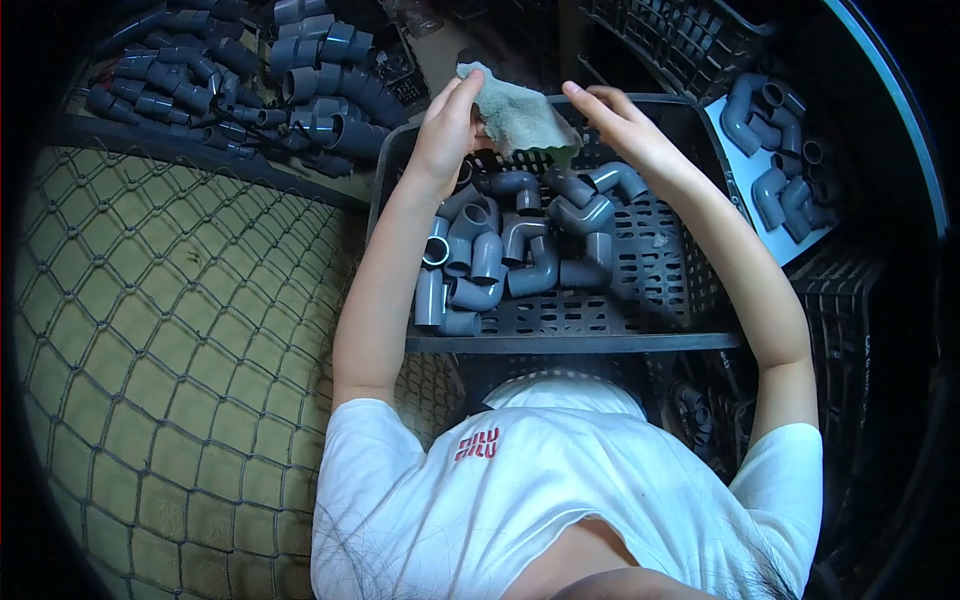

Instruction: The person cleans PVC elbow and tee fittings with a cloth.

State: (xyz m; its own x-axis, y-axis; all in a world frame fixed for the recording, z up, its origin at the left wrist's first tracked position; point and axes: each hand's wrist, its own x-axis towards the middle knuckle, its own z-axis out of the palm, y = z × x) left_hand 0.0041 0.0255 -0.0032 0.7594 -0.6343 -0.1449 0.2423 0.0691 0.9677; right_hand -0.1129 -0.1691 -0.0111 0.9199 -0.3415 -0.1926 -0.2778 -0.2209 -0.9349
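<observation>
My left hand pinches a greyish-green cloth by its upper left corner, above the far side of a black plastic crate. The cloth hangs to the right from my fingers. My right hand is just right of the cloth, apart from it, with thumb and fingers spread and nothing between them. Below both hands, several grey pipe elbows lie in the left and middle of the crate. Whether anything sits behind the cloth in my left hand is hidden.
Heaps of grey pipe fittings lie at the back left. More elbows rest on a white board at the right. Wire mesh runs along the left. Other black crates stand at the back right and below on the right.
</observation>
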